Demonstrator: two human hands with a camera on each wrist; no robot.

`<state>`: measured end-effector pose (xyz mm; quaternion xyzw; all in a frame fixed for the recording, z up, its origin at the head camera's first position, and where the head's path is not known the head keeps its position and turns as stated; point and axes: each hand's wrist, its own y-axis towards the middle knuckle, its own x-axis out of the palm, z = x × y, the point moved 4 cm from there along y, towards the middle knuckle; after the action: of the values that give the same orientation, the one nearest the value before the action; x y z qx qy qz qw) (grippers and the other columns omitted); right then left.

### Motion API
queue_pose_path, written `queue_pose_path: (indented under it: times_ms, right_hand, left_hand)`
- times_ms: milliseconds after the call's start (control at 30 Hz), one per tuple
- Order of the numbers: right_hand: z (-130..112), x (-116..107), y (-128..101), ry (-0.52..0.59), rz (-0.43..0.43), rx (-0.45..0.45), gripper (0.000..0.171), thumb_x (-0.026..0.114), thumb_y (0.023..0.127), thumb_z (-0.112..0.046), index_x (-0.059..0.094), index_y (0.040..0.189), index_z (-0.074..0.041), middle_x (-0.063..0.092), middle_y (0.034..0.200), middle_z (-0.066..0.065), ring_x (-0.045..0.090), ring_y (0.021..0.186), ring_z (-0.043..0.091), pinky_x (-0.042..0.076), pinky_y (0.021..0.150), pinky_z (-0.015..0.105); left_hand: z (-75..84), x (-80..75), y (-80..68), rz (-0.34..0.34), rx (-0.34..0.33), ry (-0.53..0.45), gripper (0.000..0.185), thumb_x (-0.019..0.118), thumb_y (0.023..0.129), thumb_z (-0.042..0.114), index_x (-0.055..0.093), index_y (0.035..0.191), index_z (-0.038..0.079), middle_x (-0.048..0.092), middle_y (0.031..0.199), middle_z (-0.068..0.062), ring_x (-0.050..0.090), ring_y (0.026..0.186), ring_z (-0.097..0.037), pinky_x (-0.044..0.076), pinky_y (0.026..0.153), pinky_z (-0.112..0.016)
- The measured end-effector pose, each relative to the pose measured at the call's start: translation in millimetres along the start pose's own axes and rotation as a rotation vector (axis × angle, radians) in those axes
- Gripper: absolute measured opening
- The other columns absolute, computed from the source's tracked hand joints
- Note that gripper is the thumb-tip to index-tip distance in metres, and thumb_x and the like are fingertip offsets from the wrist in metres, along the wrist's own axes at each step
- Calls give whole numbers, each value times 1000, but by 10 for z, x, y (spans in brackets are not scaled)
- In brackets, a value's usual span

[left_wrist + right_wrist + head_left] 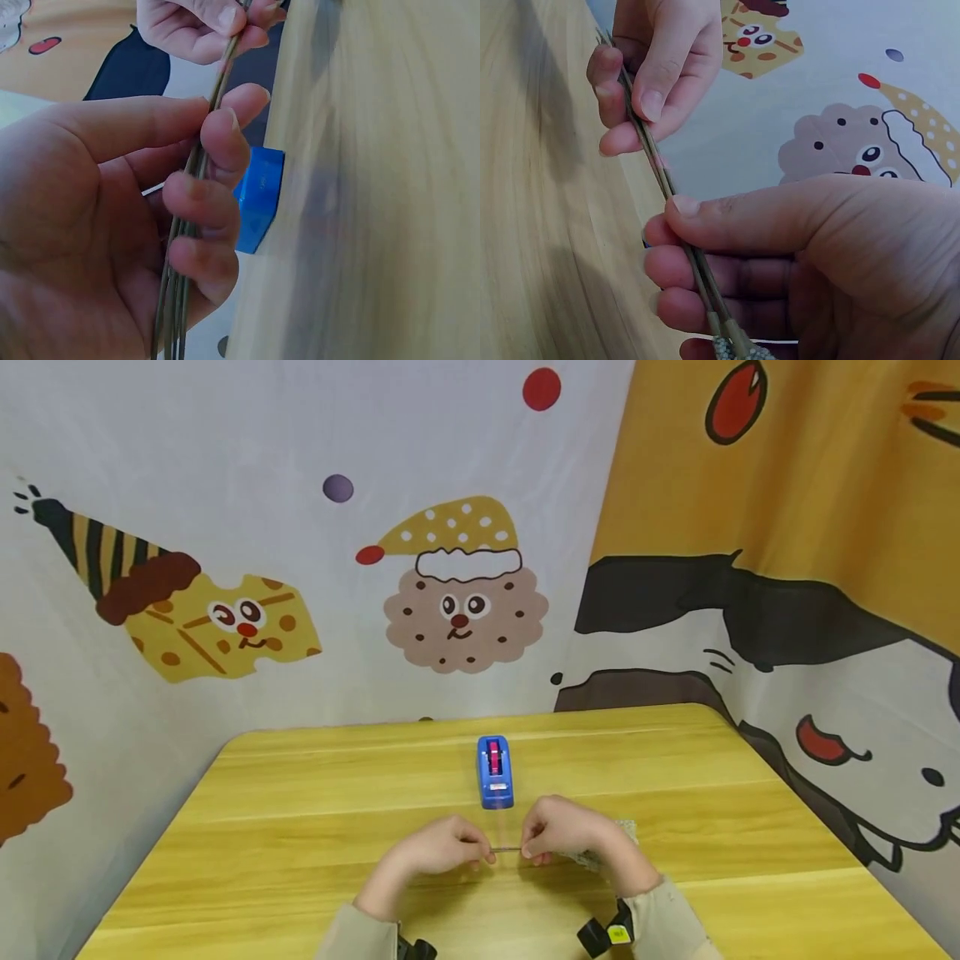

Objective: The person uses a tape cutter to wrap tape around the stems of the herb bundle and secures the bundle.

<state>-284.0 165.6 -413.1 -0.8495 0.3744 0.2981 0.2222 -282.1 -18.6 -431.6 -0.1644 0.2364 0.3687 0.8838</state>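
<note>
Both hands hold a thin bundle of greenish-brown stems (507, 849) just above the yellow wooden table (300, 810). My left hand (442, 847) curls its fingers round the stems (196, 180), thumb on top. My right hand (558, 835) grips the other end of the stems (676, 214) between thumb and curled fingers; a speckled, textured part (739, 351) shows at the bottom of that grip and past the wrist (607, 852). A blue tape dispenser (495, 771) with a red roll stands just beyond the hands (259, 199).
Cartoon-printed fabric walls (450, 593) close in the table at the back and both sides. The table's rounded far corners lie behind the dispenser. Wrist cameras (603, 935) sit on both sleeves near the front edge.
</note>
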Motion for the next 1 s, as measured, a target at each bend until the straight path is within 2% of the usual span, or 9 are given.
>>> queue_pose_path:
  times_ms: [200,300,500,800,867,1000]
  right_hand:
    - [-14,2,-9,-68,39,-10,14,71,83,-2,69,71,-9,63,63,-4,60,57,15,48,54,24]
    - [-9,17,-4,-89,48,-11,16,72,83,-2,66,70,-11,62,63,-6,59,57,12,48,55,25]
    - [-22,30,8,-90,58,-2,18,73,82,-2,64,70,-12,61,63,-6,57,56,10,46,55,25]
    - [-31,26,5,-15,38,29,15,68,85,1,63,74,-9,62,64,0,61,55,16,53,53,31]
    - [-36,22,8,-16,34,24,12,67,87,-2,66,76,-7,62,63,1,60,54,16,52,52,31]
    - [-41,10,15,-41,27,8,21,61,93,-8,70,74,-5,61,59,5,57,51,18,46,48,25]
  left_hand:
    - [-16,2,3,-4,-3,-55,16,61,94,16,74,94,7,59,67,-7,41,48,-8,32,44,-20]
    - [-37,12,-4,-1,-15,-60,16,62,93,18,74,93,8,62,71,-6,40,47,-8,33,44,-20]
    - [-63,15,-8,3,-45,-59,23,55,97,20,74,89,9,65,74,-3,38,47,-8,33,44,-21]
    - [-34,4,10,14,5,-49,21,55,98,17,73,91,8,65,73,-8,39,51,-6,32,46,-20]
    - [-21,-6,11,26,18,-46,20,56,97,16,74,92,6,66,75,-9,39,52,-5,31,46,-20]
    - [-17,-19,11,51,15,-52,19,60,95,15,75,92,6,67,75,-10,36,50,-6,27,44,-20]
